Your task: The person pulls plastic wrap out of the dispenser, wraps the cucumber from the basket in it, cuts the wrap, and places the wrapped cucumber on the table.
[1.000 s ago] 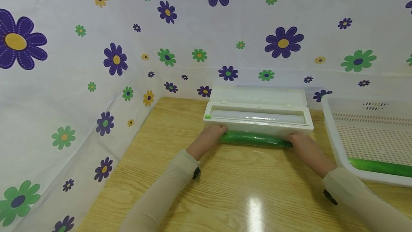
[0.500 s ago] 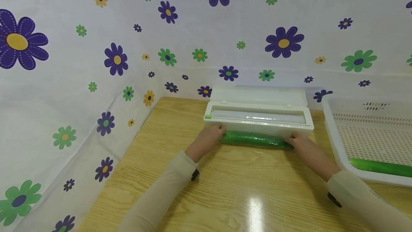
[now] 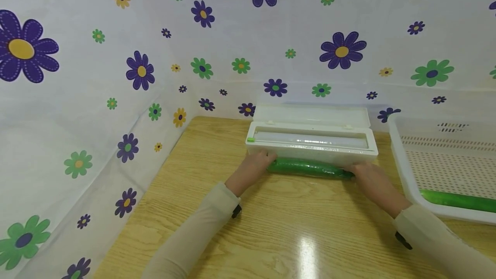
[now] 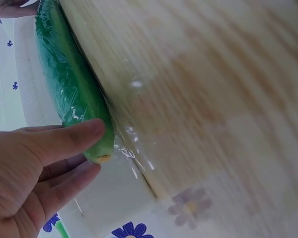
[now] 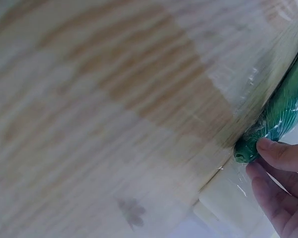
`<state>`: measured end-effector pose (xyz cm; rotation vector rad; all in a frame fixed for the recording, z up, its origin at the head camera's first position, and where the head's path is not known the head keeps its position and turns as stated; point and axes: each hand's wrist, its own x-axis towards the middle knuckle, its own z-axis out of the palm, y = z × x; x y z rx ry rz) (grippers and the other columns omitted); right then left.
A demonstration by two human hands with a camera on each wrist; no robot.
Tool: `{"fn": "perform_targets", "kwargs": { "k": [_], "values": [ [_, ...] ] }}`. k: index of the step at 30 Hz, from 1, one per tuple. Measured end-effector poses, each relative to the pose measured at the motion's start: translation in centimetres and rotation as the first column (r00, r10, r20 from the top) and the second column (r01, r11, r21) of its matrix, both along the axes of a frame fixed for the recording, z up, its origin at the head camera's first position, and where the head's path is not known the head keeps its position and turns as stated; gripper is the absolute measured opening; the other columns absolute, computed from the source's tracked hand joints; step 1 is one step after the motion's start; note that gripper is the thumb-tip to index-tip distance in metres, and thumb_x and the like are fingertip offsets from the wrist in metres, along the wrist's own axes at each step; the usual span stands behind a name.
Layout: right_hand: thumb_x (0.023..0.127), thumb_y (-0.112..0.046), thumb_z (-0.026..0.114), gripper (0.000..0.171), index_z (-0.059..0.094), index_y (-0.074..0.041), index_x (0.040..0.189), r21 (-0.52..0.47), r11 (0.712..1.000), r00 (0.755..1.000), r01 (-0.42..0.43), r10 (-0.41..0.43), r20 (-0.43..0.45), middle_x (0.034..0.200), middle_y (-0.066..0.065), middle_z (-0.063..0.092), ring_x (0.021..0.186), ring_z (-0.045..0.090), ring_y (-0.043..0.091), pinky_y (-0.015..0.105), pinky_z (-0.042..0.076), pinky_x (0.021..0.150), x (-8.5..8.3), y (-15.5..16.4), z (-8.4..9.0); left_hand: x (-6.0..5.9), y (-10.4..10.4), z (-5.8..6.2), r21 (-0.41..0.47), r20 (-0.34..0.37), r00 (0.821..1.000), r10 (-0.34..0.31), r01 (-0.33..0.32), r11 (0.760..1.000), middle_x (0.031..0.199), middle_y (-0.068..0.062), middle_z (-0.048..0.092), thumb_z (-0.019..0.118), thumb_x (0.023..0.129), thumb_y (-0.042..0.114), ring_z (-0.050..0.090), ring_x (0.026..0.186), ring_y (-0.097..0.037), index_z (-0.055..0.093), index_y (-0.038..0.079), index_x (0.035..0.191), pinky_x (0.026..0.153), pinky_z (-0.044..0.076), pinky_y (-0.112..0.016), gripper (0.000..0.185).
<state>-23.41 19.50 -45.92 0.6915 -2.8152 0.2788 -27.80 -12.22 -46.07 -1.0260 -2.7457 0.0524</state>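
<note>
A long green cucumber [image 3: 308, 167], wrapped in shiny cling film, lies crosswise right along the front of a white cling film dispenser [image 3: 306, 153]. At its left end my left hand [image 3: 253, 168] pinches it; in the left wrist view the thumb lies on top and the other fingers are below and behind. My right hand [image 3: 373, 184] grips the opposite end, and the right wrist view shows thumb and fingertips on the dark tip. Loose clear film [image 4: 131, 153] sticks out past the cucumber's end close to the tabletop. The dispenser's film roll [image 3: 310, 139] shows inside.
The dispenser's lid [image 3: 310, 115] stands raised against the flowered backdrop [image 3: 232, 33]. A small green slider [image 3: 250, 140] sits at its left end. To the right is a white perforated basket [image 3: 401, 175] with another green cucumber [image 3: 461, 200] in it. Everything rests on a wood-grain table [image 3: 271, 227].
Both hands keep hold of the cucumber's ends. Cucumber and left hand have shifted slightly to the right; the right wrist has moved a little to the right. Dispenser and basket have not moved.
</note>
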Motion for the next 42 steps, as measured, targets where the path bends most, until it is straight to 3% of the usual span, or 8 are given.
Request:
{"fn": "perform_targets", "kwargs": {
  "k": [8, 15, 18, 24, 34, 42],
  "values": [
    [0.07, 0.014, 0.068, 0.028, 0.065, -0.005, 0.09, -0.016, 1.0, 0.999, 0.019, -0.019, 0.031, 0.094, 0.019, 0.065, 0.087, 0.065, 0.038, 0.05, 0.053, 0.07, 0.18, -0.06, 0.15, 0.02, 0.18, 0.23, -0.029, 0.019, 1.0, 0.023, -0.023, 0.999, 0.099, -0.009, 0.065, 0.059, 0.089, 0.004, 0.063, 0.082, -0.017, 0.06, 0.01, 0.113, 0.068, 0.054, -0.024, 0.024],
    [0.083, 0.011, 0.057, 0.019, 0.063, -0.004, 0.094, -0.01, 1.0, 0.997, 0.003, -0.002, 0.082, 0.093, 0.016, 0.064, 0.089, 0.064, 0.033, 0.048, 0.053, 0.074, -0.17, -0.35, 0.21, -0.19, 0.49, 0.0, -0.038, 0.006, 1.0, 0.027, -0.026, 0.999, 0.103, -0.009, 0.063, 0.059, 0.089, 0.003, 0.061, 0.076, -0.016, 0.058, 0.013, 0.117, 0.063, 0.052, -0.023, 0.03],
    [0.083, 0.01, 0.058, 0.017, 0.061, -0.001, 0.095, -0.017, 1.0, 0.996, -0.022, 0.023, 0.082, 0.091, 0.015, 0.062, 0.087, 0.063, 0.032, 0.046, 0.053, 0.075, -0.38, -0.45, 0.04, -0.34, 0.56, -0.07, -0.03, 0.021, 0.999, 0.029, -0.029, 0.999, 0.101, -0.008, 0.064, 0.06, 0.088, 0.002, 0.062, 0.079, -0.016, 0.058, 0.012, 0.116, 0.066, 0.053, -0.023, 0.029],
    [0.08, 0.009, 0.063, 0.015, 0.06, 0.0, 0.091, -0.049, 0.997, 0.997, -0.053, 0.056, 0.061, 0.087, 0.014, 0.061, 0.082, 0.061, 0.028, 0.044, 0.053, 0.071, -0.4, -0.43, -0.17, -0.4, 0.23, 0.14, 0.009, 0.064, 0.997, 0.039, -0.04, 0.999, 0.099, -0.007, 0.066, 0.059, 0.089, 0.004, 0.064, 0.088, -0.017, 0.062, 0.01, 0.109, 0.073, 0.054, -0.026, 0.021],
    [0.073, 0.01, 0.069, 0.017, 0.062, -0.002, 0.085, -0.052, 0.998, 0.998, -0.047, 0.05, 0.047, 0.083, 0.013, 0.063, 0.078, 0.062, 0.028, 0.041, 0.052, 0.067, -0.35, -0.17, -0.34, -0.2, -0.12, 0.23, 0.045, 0.068, 0.997, 0.02, -0.023, 0.999, 0.102, -0.004, 0.067, 0.059, 0.09, 0.007, 0.064, 0.093, -0.015, 0.064, 0.01, 0.108, 0.079, 0.053, -0.027, 0.019],
    [0.076, 0.012, 0.065, 0.016, 0.064, 0.001, 0.089, -0.017, 0.999, 0.998, -0.027, 0.028, 0.048, 0.085, 0.015, 0.064, 0.081, 0.064, 0.029, 0.041, 0.053, 0.068, -0.12, -0.28, -0.34, -0.13, -0.26, 0.62, 0.05, 0.193, 0.979, 0.059, -0.07, 0.996, 0.111, -0.004, 0.066, 0.065, 0.086, 0.009, 0.062, 0.103, -0.017, 0.064, 0.01, 0.112, 0.09, 0.051, -0.029, 0.026]
  ]
}}
